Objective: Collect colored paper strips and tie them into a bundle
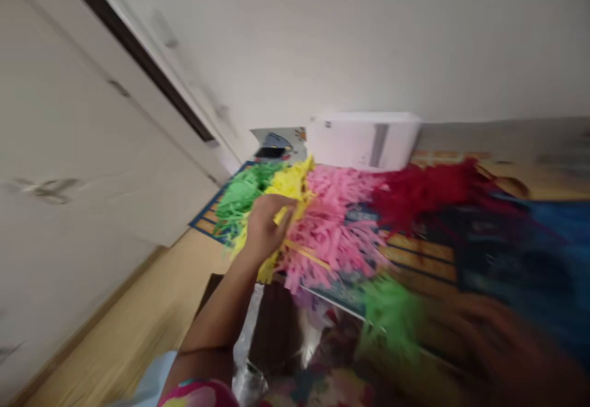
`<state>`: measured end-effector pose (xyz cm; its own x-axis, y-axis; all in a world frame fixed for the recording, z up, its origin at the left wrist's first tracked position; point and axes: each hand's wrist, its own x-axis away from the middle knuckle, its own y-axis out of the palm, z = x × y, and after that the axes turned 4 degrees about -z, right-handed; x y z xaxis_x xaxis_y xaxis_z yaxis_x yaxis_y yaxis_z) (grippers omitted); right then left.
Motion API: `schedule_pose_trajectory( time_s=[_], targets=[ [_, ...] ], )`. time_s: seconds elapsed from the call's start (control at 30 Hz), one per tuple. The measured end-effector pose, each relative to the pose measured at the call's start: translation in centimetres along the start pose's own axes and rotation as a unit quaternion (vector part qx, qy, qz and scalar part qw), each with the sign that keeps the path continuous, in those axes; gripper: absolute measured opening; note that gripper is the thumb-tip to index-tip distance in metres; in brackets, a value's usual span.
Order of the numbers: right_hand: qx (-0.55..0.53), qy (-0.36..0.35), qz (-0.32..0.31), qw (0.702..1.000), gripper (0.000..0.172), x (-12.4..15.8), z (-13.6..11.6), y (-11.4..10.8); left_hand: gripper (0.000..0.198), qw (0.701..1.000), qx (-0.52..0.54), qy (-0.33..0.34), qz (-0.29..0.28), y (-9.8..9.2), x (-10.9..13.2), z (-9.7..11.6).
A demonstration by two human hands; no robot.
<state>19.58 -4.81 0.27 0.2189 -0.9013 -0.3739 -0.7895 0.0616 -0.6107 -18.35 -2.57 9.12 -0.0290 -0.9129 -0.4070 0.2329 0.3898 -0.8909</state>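
yellow paper fringe (297,182) is held by the left hand (270,225), and its fingers (283,204) are clenched around a bunch of strips, just beside the pink paper fringe (327,229). the pink paper fringe is taken here as the reference point. the bare forearm (216,315) of the left hand is seen running up to it from below and to the left. a green paper fringe (244,195) is placed beyond the yellow strips, farther left of the pink paper fringe, and a red paper fringe (419,192) is seen touching its right side. a second green paper fringe (391,315) is found below and to the right of it, smeared by motion blur. all of these are laid on a blue-edged printed board (207,225), which is seen under and around the pink paper fringe.

a blurred right hand (498,345) is seen well to the lower right of the pink paper fringe; the state of its fingers cannot be told. a white box (364,141) is set just beyond the pink paper fringe, against a white wall (322,38). crumpled silver foil (244,358) is seen below it, and a white door (92,118) is seen well to its left.
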Motion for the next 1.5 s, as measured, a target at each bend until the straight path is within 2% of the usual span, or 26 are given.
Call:
schedule_pose_trajectory(
  time_s=[0.03,0.07,0.1,0.13,0.2,0.27,0.33,0.43,0.57,0.77,0.83,0.97,1.2,1.5],
  targets=[
    [0.001,0.01,-0.016,1.0,0.02,-0.2,-0.9,-0.2,0.021,0.983,0.095,0.154,-0.018,1.2,0.6,3.6],
    [0.0,0.022,-0.022,1.0,0.018,-0.4,-1.6,-0.4,0.015,0.95,0.165,0.263,-0.027,2.3,1.2,7.0],
    [-0.008,0.025,-0.022,0.999,0.018,-0.6,-2.2,-0.6,0.015,0.926,0.208,0.315,-0.012,3.3,1.8,10.0],
    [-0.014,0.032,-0.019,0.999,0.018,-0.6,-2.7,-0.9,0.015,0.911,0.242,0.334,0.001,4.3,2.4,12.7],
    [-0.021,0.044,0.001,0.999,0.016,-0.5,-3.3,-1.7,0.015,0.891,0.302,0.34,0.013,6.2,3.1,16.5],
    [-0.021,0.051,0.026,0.998,0.014,0.1,-3.5,-2.8,0.013,0.881,0.344,0.324,0.026,8.0,3.3,18.7],
    [-0.017,0.048,0.052,0.997,0.012,1.0,-3.4,-3.7,0.011,0.878,0.369,0.303,0.043,9.3,3.2,19.9],
    [-0.003,0.038,0.086,0.996,0.01,2.1,-2.8,-4.7,0.012,0.874,0.381,0.297,0.049,10.1,3.1,21.0],
    [0.017,0.051,0.116,0.992,0.011,2.6,-2.3,-5.0,0.012,0.872,0.377,0.309,0.034,10.3,3.3,22.0],
    [0.045,0.033,0.131,0.99,0.013,2.5,-1.9,-4.7,0.011,0.885,0.344,0.312,0.041,11.1,3.2,22.2],
    [0.046,0.036,0.132,0.989,0.013,2.6,-1.9,-4.8,0.01,0.883,0.347,0.314,0.034,11.1,3.2,22.2],
    [0.038,0.042,0.121,0.991,0.013,2.7,-2.2,-4.9,0.01,0.89,0.36,0.278,0.032,10.8,3.5,22.2],
    [0.051,0.035,0.11,0.992,0.01,2.7,-2.1,-4.7,0.014,0.882,0.387,0.268,0.038,10.7,3.5,22.1],
    [0.052,0.032,0.101,0.993,0.01,2.2,-1.8,-3.9,0.01,0.879,0.399,0.26,0.002,11.4,3.3,21.7]
  ],
)
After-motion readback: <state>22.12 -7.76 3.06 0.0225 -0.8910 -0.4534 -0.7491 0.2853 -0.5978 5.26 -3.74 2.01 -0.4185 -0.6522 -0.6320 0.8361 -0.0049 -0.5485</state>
